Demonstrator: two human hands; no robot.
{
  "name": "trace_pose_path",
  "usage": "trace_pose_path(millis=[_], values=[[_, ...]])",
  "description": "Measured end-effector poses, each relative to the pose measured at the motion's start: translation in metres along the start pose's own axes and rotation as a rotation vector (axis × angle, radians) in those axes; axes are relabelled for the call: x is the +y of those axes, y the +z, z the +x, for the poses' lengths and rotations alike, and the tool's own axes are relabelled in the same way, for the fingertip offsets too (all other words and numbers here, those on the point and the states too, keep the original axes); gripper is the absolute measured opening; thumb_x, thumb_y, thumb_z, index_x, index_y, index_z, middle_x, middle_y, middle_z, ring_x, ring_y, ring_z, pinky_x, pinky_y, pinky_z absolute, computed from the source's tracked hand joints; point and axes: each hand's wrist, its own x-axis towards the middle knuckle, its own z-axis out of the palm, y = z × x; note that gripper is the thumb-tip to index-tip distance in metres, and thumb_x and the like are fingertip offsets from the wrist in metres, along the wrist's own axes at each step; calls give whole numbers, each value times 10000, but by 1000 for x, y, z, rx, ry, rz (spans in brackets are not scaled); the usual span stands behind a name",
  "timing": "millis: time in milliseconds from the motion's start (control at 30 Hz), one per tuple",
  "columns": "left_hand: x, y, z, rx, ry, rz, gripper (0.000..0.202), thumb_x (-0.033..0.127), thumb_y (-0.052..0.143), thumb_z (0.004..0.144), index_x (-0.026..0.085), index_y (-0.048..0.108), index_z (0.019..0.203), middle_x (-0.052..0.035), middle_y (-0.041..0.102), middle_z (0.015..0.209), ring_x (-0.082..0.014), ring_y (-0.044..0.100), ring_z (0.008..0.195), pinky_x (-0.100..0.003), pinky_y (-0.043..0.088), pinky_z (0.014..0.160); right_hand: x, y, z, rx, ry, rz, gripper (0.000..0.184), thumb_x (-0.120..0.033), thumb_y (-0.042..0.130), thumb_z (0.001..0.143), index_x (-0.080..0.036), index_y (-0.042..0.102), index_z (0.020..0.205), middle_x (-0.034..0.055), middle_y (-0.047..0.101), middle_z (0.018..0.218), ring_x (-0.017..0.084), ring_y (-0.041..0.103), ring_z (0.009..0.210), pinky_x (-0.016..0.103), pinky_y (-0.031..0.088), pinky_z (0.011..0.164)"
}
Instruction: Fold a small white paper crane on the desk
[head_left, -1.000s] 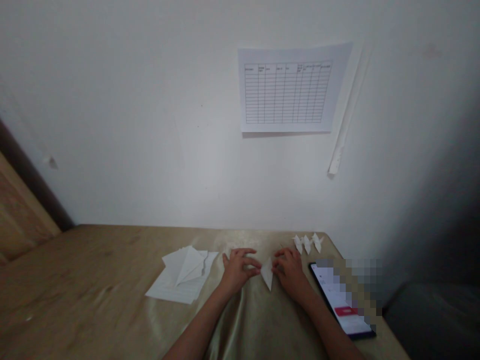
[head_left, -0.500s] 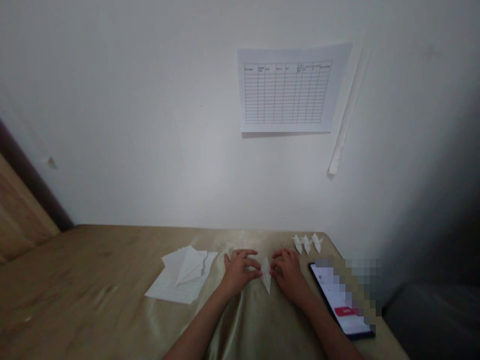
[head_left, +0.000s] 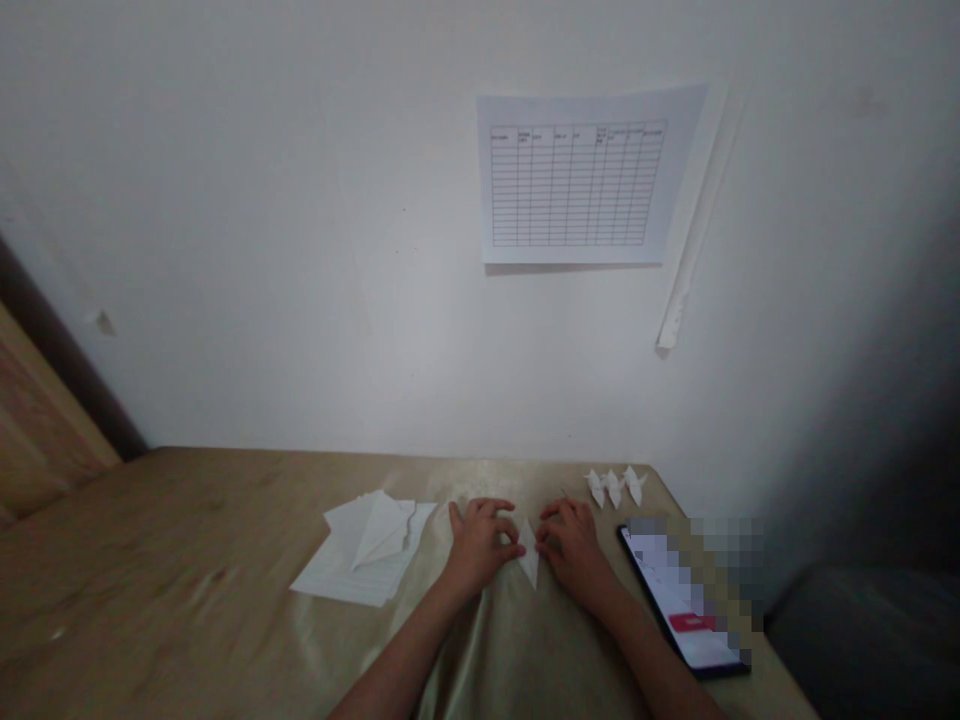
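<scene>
The folded paper (head_left: 529,568), a slim white diamond with one point toward the person, lies on the table (head_left: 187,580) between the two hands. The left hand (head_left: 482,540) has its thumb and finger drawn together on the near-middle of the left edge, seemingly pinching it; the right hand (head_left: 570,540) is bent just as narrow at the right edge, though whether it grips or only touches, I cannot tell. The paper should be very light, stiffer where layers stack, thin and easily torn at the points. It probably slides readily on the shiny cloth (head_left: 480,660), so fingertips on both side edges, pressing lightly, look the best hold; squeezing the tips could crumple them. Loose sheets (head_left: 337,575) lie left of the hands; three small paper figures (head_left: 613,489) and a phone (head_left: 694,645) lie to the right.
</scene>
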Motion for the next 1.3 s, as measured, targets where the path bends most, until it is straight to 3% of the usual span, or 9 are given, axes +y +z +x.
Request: trace_pose_path(millis=[400, 633, 867, 1300], values=[[2, 3, 2, -3, -33, 1, 91, 328, 820, 757, 284, 747, 726, 18, 629, 1388, -314, 442, 1373, -772, -10, 1154, 2, 9, -1, 23, -17, -33, 70, -285, 666, 870, -258, 711, 917, 56, 637, 1186, 264, 484, 1230, 484, 268, 1148], [0, 1, 4, -9, -90, 24, 172, 384, 845, 717, 329, 736, 838, 33, 545, 1476, -332, 376, 1422, -792, 60, 1131, -3, 15, 0, 18, 8, -76, 299, -543, 709, 848, -257, 697, 932, 64, 640, 1160, 284, 492, 1210, 521, 254, 1146], [-4, 2, 5, -29, -118, 60, 268, 442, 819, 726, 328, 710, 943, 4, 510, 1504, -327, 349, 1443, -761, 84, 1149, -7, 9, 4, -41, 77, -87, 321, -544, 789, 760, -262, 701, 885, 51, 638, 1200, 287, 464, 1259, 508, 199, 1159], [-5, 1, 4, -8, -121, 58, 297, 447, 854, 678, 322, 718, 910, -7, 526, 1484, -328, 369, 1427, -753, 69, 1147, -6, -9, -3, -178, 90, -14, 459, -489, 843, 668, -303, 682, 1056, 54, 570, 1347, 315, 395, 1368, 539, 155, 1181]])
